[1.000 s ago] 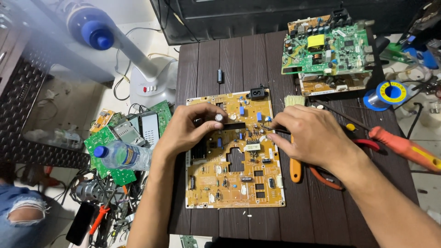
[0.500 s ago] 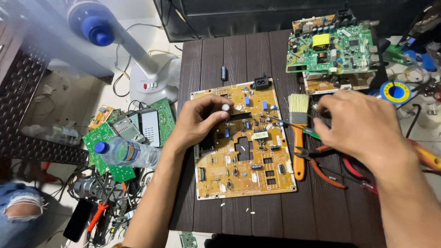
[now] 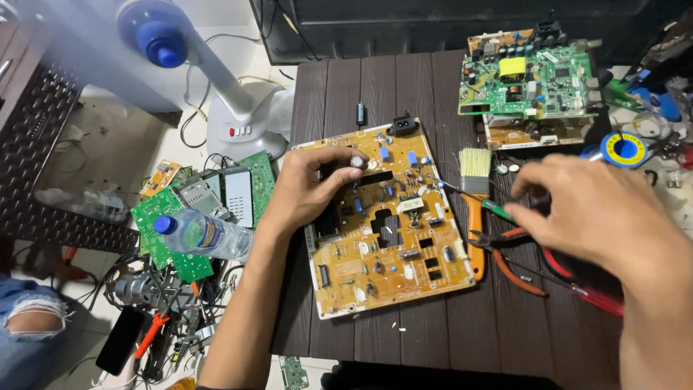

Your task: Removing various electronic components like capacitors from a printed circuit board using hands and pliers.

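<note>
Dark brown planks, grained and running lengthwise, make up the table, which carries most of the clutter. Largest on it is the yellow circuit board, a flat rectangle lying slightly askew near the table's left edge and reaching toward its near edge, studded with blue capacitors, black blocks and a black socket at its far corner. The left hand rests on the board's far left part, fingers curled together, thumb and forefinger pinched on a small silver cylinder standing on the board. The right hand hovers over the table's right side, just beside the board, fingers bent and bunched loosely; whether they grip anything I cannot tell, though a thin green-handled tool runs from under them to the board's right edge. At the far right corner sits a green circuit board, stacked on another pale one. Beside the yellow board's right edge lie an orange-handled brush with pale bristles and red-handled pliers. A blue solder spool sits by the right edge. Off the left edge, a clear plastic bottle with a blue cap lies on green boards.
</note>
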